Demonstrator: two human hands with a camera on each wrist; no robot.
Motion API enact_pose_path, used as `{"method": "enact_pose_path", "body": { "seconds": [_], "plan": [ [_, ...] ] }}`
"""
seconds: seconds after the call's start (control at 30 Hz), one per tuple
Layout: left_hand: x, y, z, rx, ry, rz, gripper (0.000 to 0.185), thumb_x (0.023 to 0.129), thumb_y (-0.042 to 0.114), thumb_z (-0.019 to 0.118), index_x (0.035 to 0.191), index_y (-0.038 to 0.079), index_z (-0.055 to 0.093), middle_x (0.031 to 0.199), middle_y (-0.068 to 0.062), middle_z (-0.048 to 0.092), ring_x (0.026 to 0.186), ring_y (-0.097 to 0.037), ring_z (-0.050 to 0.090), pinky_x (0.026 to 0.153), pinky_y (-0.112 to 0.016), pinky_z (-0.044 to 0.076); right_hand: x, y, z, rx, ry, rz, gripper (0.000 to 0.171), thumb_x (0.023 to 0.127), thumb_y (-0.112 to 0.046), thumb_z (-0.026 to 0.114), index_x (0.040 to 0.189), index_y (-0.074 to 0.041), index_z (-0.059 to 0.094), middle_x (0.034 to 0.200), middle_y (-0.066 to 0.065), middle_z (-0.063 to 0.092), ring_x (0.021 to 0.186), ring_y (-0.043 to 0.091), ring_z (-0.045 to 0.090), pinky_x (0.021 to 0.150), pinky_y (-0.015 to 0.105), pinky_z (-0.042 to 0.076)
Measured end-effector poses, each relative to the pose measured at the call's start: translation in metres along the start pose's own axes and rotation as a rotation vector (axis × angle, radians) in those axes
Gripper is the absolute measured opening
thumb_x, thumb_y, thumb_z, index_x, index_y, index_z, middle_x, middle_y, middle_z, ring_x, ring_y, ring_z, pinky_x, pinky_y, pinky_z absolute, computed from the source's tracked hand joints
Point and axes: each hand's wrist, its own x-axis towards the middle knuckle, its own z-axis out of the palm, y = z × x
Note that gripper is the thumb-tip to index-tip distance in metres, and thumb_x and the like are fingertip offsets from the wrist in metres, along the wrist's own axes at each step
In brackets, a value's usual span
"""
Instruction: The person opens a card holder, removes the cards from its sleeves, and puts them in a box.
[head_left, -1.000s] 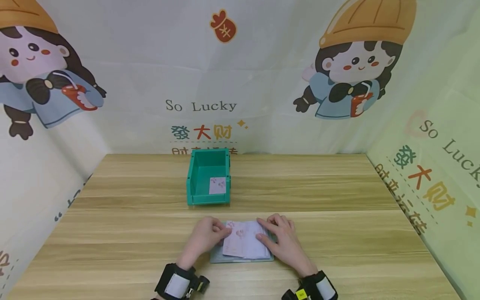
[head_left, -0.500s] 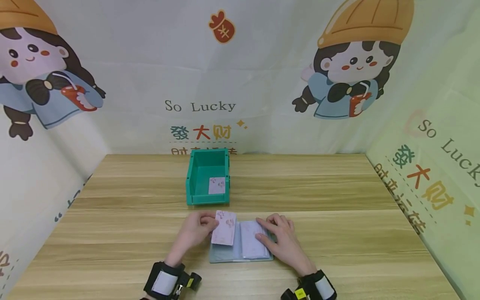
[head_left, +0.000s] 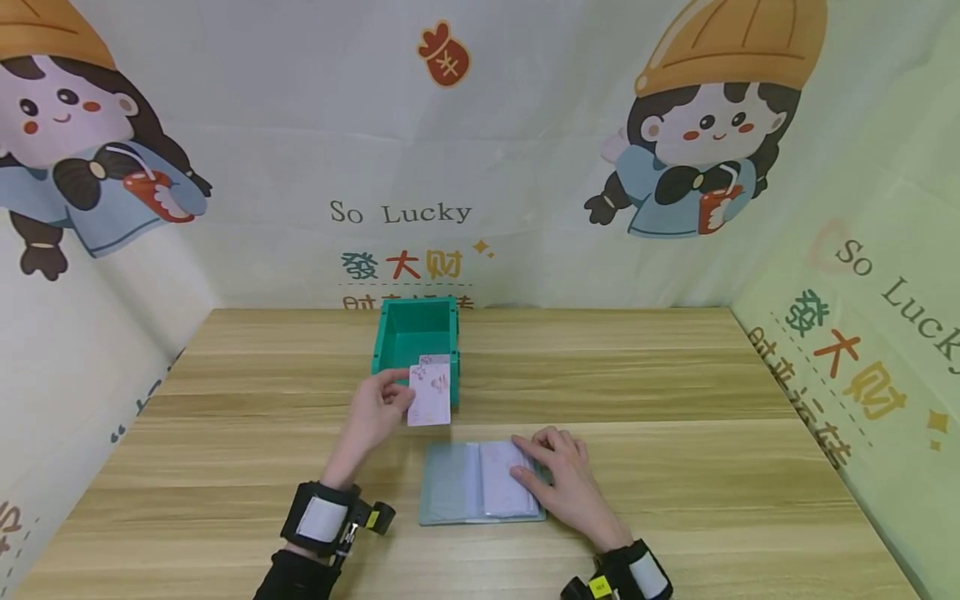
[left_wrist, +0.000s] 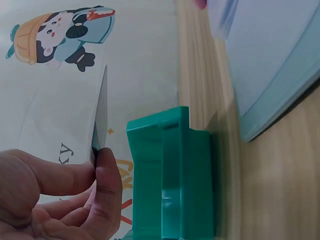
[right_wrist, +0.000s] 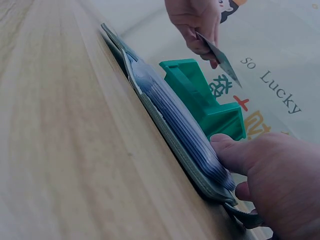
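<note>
My left hand (head_left: 377, 408) pinches a pink patterned card (head_left: 431, 398) by its left edge. In the head view this card overlaps the front wall of a green plastic bin (head_left: 414, 335). Another pink card (head_left: 435, 359) lies inside the bin, partly hidden behind the held one. Nearer to me a pale blue card holder (head_left: 447, 487) lies spread on the table, its sleeve pages (right_wrist: 182, 127) stacked on the right side. The thumb and index finger of my right hand (head_left: 572, 486) rest on those pages, pressing them down.
Beneath everything is a wood-grain table (head_left: 675, 375). A printed cloth (head_left: 525, 167) hangs behind it and along both sides. The bin stands toward the back, left of the middle. Each wrist wears a black strap (head_left: 322, 517) with a small camera.
My left hand has lifted the card off the holder's left side and carried it away from me to the bin's front. The right hand has stayed on the pages.
</note>
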Motion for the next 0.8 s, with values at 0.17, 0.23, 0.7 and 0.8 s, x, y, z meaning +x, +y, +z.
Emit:
{"method": "enact_pose_path", "body": {
  "seconds": [0.17, 0.23, 0.7, 0.8],
  "plan": [
    [0.018, 0.005, -0.001, 0.084, 0.046, 0.012, 0.037, 0.098, 0.001, 0.056, 0.134, -0.010, 0.055, 0.106, -0.027, 0.068, 0.082, -0.025, 0.062, 0.067, -0.023, 0.044, 0.000, 0.001, 0.000, -0.004, 0.017, -0.011, 0.040, 0.089, -0.025, 0.075, 0.126, -0.011, 0.071, 0.099, -0.005, 0.053, 0.096, 0.012, 0.043, 0.090, 0.039, 0.028],
    [0.024, 0.006, 0.000, 0.107, 0.062, 0.007, 0.039, 0.099, 0.002, 0.055, 0.136, -0.009, 0.054, 0.109, -0.027, 0.067, 0.086, -0.028, 0.062, 0.068, -0.025, 0.044, 0.000, 0.001, 0.000, -0.001, 0.013, -0.008, 0.040, 0.089, -0.026, 0.075, 0.126, -0.011, 0.071, 0.100, -0.005, 0.053, 0.096, 0.012, 0.044, 0.090, 0.039, 0.028],
    [0.056, 0.006, 0.021, 0.205, 0.180, 0.030, 0.039, 0.100, -0.003, 0.047, 0.137, -0.011, 0.050, 0.109, -0.030, 0.067, 0.083, -0.031, 0.061, 0.067, -0.029, 0.044, 0.000, 0.000, -0.001, -0.003, 0.004, -0.004, 0.039, 0.090, -0.025, 0.074, 0.126, -0.011, 0.071, 0.099, -0.007, 0.052, 0.095, 0.011, 0.043, 0.089, 0.039, 0.028],
    [0.062, 0.002, 0.025, 0.244, 0.180, 0.030, 0.039, 0.098, -0.004, 0.045, 0.136, -0.012, 0.051, 0.107, -0.031, 0.068, 0.079, -0.030, 0.061, 0.062, -0.028, 0.041, 0.000, 0.000, -0.001, -0.011, -0.001, -0.002, 0.039, 0.090, -0.026, 0.074, 0.126, -0.011, 0.071, 0.100, -0.006, 0.053, 0.096, 0.012, 0.044, 0.090, 0.040, 0.029]
  ]
}}
